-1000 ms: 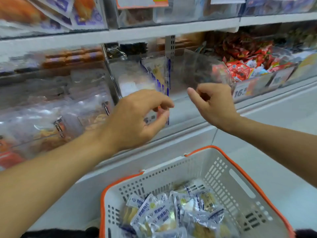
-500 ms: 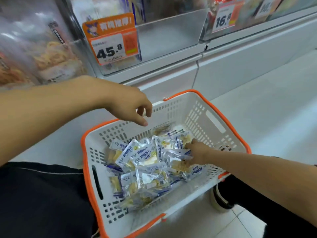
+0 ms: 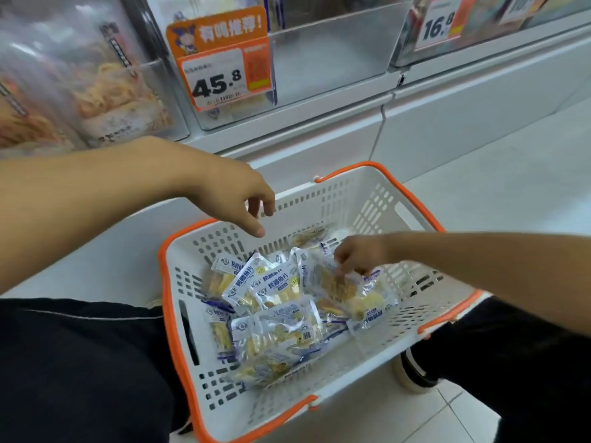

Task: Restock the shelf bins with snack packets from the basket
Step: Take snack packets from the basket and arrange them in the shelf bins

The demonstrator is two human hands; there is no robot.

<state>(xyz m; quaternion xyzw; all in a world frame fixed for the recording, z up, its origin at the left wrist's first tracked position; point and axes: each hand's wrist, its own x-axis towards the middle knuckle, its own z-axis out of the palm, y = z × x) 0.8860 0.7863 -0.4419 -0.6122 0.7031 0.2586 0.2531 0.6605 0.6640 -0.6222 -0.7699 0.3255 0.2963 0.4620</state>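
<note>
A white basket with an orange rim (image 3: pixel 377 199) sits on the floor between my knees. Several clear snack packets with blue print (image 3: pixel 271 302) lie piled inside it. My right hand (image 3: pixel 359 255) reaches down into the pile and its fingers pinch the top of one snack packet (image 3: pixel 339 282) on the right side. My left hand (image 3: pixel 238 199) hovers above the basket's far left corner, fingers loosely curled and holding nothing. Directly above, a clear shelf bin (image 3: pixel 332 55) carries an orange 45.8 price tag (image 3: pixel 224 59) on its front.
To the left, a clear bin of bagged snacks (image 3: pixel 96 91) fills the shelf. Another bin with a 16.8 price tag (image 3: pixel 438 24) stands at the upper right. My dark trouser legs flank the basket, and a shoe (image 3: pixel 412 369) rests on the pale floor tiles.
One second ago both hands were up at the shelf bin. They dropped to the basket; my right hand went into the packets and now pinches one, lifting it slightly.
</note>
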